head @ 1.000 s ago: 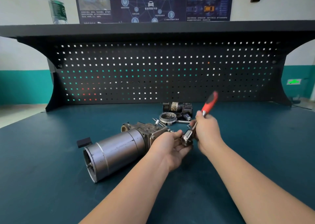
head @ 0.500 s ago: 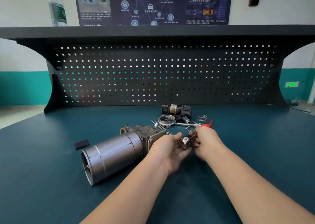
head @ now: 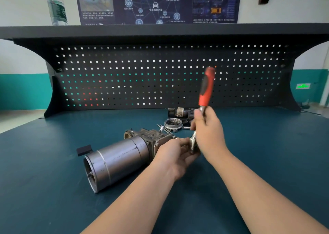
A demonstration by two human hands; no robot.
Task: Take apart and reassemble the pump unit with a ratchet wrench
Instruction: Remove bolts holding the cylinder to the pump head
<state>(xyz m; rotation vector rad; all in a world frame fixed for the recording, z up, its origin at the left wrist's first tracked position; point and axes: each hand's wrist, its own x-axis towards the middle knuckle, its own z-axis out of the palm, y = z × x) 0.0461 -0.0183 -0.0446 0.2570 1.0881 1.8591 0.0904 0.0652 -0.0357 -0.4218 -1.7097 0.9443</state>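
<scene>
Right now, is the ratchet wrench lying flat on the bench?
No, the right hand holds the ratchet wrench with its red handle raised above the bench.

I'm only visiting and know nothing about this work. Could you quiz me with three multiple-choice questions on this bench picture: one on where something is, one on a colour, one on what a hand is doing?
1. Where does the plastic bottle stand?
A. on the shelf above the pegboard
B. on the green table beside the pump
C. on the floor

2. What colour is the ratchet wrench handle?
A. blue and white
B. red and black
C. all yellow

3. What is the right hand doing?
A. lying flat on the table
B. pointing at the poster
C. gripping the wrench, handle raised

Answers: 1 A, the bottle stands on the dark shelf at top left. 2 B, the grip is red with a black inset. 3 C, the fingers curl round the shank while the left hand holds the head end by the pump unit.
</scene>
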